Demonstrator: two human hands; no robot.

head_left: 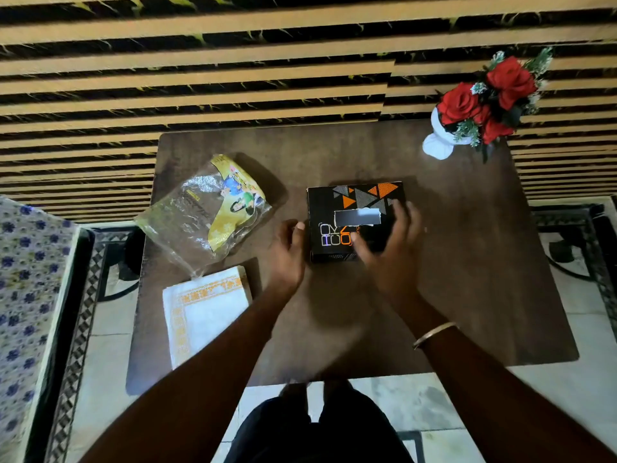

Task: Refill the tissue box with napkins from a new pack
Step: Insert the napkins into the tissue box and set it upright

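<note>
A black tissue box (347,208) with orange triangles lies flat in the middle of the brown table (467,279), its slot facing up. My right hand (390,248) rests over the box's near right corner, fingers curled on its top and side. My left hand (287,252) sits just left of the box, fingers apart, thumb near its left wall and holding nothing. A stack of white napkins (205,312) with orange borders lies at the table's near left. The emptied clear and yellow plastic pack (207,208) lies behind the napkins.
A white vase with red roses (480,105) stands at the table's far right corner. A striped wall runs behind the table. A floral-covered seat (26,295) is at the left. My legs stand at the table's near edge.
</note>
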